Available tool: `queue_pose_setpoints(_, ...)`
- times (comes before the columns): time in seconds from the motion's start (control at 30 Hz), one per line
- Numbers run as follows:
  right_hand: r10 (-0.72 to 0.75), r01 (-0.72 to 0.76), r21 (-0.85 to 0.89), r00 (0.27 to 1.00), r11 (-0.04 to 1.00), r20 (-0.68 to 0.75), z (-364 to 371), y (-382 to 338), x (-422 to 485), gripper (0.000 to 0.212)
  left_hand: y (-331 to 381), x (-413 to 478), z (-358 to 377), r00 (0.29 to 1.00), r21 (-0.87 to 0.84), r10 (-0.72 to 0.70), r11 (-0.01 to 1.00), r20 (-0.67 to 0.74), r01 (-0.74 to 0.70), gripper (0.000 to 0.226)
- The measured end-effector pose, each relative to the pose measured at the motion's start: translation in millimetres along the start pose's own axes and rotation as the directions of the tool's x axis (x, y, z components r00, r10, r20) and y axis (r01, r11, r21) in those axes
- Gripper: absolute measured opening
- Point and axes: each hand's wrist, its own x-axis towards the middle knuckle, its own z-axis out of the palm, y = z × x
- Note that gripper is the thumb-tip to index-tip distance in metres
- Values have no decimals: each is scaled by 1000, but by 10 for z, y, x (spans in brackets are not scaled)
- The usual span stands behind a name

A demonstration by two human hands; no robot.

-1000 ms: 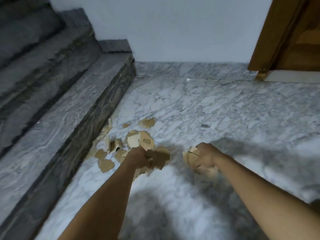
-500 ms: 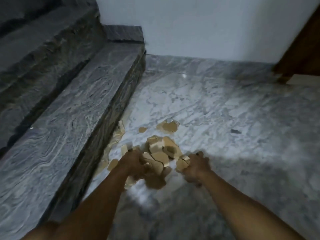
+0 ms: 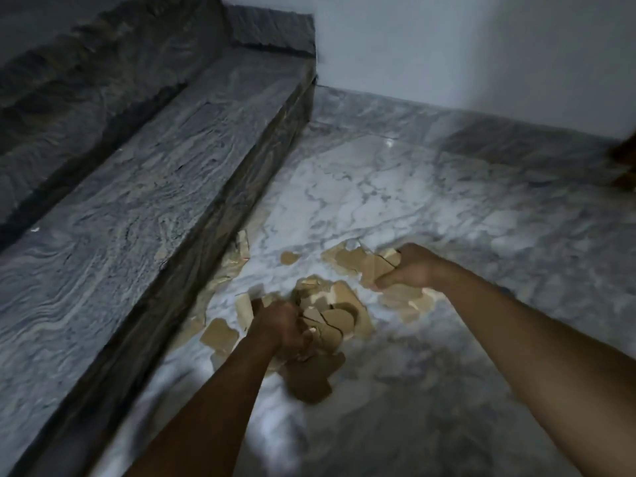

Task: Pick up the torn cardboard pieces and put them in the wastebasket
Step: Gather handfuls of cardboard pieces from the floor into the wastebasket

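**Hands gathering cardboard scraps by the step**

Moved apart since half a second ago, right hand [image 3: 411, 268] further out. Torn cardboard pieces [image 3: 339, 306] scattered on marble floor [image 3: 430, 208] beside grey step [image 3: 165, 187]. Left hand [image 3: 280, 327] and right hand each closed around a bunch of pieces.

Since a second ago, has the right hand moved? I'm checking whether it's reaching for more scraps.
Yes. The right hand has moved away from the person, toward the white wall, onto the farthest torn brown cardboard pieces.
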Motion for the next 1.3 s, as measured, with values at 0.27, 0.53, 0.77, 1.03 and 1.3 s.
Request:
queue_pose_setpoints(0.27, -245, 223, -459, 970, 860, 12, 602, -476, 899, 64, -157, 21, -411, 993, -226, -117, 967, 1, 114, 38)
queue_pose_setpoints(0.53, -294, 236, -295, 941, 926, -169, 600, -31, 524, 58, -104, 846, -806, 980, -25, -100, 995, -175, 97, 38)
queue_pose_setpoints(0.77, -177, 147, -170, 968, 975, -178, 579, 154, 509, 83, -20, 1007, -606, 963, -1, -154, 988, -221, 157, 50)
queue_pose_setpoints(1.03, -98, 75, -99, 962, 992, -253, 696, 91, 422, 66, 14, 965, -472, 942, -86, -188, 982, -277, 171, 37)
queue_pose_setpoints(1.3, -129, 56, -282, 960, 958, -248, 724, 41, 294, 62, 6, 920, -237, 916, -170, -245, 965, -316, 200, 37)
